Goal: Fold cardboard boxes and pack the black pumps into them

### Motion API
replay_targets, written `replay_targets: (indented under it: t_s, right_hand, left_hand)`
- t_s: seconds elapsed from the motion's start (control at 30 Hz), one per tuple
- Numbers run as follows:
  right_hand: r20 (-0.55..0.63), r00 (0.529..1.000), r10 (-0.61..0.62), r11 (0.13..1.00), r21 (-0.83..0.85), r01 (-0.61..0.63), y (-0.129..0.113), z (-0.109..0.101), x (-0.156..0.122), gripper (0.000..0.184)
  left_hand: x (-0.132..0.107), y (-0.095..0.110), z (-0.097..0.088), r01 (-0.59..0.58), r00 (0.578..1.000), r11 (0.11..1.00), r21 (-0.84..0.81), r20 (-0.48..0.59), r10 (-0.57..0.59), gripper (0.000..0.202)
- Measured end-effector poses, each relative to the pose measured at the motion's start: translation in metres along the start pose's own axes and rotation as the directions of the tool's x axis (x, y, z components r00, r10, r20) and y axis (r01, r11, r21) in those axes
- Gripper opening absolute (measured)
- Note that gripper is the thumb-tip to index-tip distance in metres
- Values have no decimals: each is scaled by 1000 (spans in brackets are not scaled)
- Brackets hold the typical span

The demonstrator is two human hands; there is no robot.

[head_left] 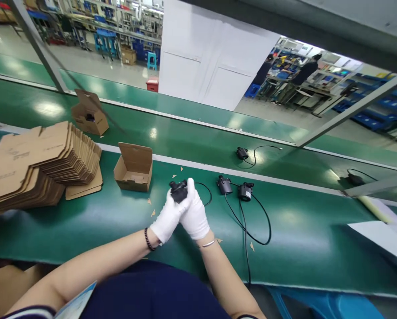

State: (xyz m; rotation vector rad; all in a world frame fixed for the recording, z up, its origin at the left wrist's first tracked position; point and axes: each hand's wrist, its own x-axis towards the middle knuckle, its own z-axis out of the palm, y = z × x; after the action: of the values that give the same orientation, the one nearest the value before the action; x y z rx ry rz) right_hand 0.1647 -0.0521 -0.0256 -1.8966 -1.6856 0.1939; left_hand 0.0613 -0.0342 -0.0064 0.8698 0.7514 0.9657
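Left forearm (112, 258) and right forearm (223, 277) angled forward, converging. Left hand (168, 218), right hand (195, 217) white-gloved, touching, closed in joint grip; wrists (205, 238) apart.

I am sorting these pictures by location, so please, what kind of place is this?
Probably a factory workshop: flat cardboard pieces are stacked beside an open box, black corded devices sit on the green bench, and workstations stand beyond.

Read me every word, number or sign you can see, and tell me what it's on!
No text here is clear enough to quote.
Flat cardboard stack: printed marks, too small and blurred.
White label on a loose black device: too small.
Card at the person's chest: any print too blurred.
Held black device: none I can make out.
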Motion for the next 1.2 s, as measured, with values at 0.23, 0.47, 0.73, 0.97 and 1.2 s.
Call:
replay_targets:
  t_s: [0.23,0.47,0.73,0.97,1.2]
  right_hand:
    - [138,957,-255,966,90,244,-21,-25,5,39]
    - [14,765,-643,760,136,636,-55,-99,60,18]
    - [257,894,-367,880,406,245,-68,-32,91,25]
    - [443,540,-716,651,144,745,-85,-58,22,24]
    - [55,723,-688,713,234,661,-100,-73,93,18]
  left_hand:
    - [12,69,-32,-146,989,922,-358,-60,133,46]
    - [5,85,-68,-110,992,988,105,78,102,57]
    - [-11,88,-71,-197,975,980,-2,106,196,83]
    - [8,110,-97,-254,939,903,-346,-312,144,39]
    - [-24,94,-91,-178,915,975,137,386,113,136]
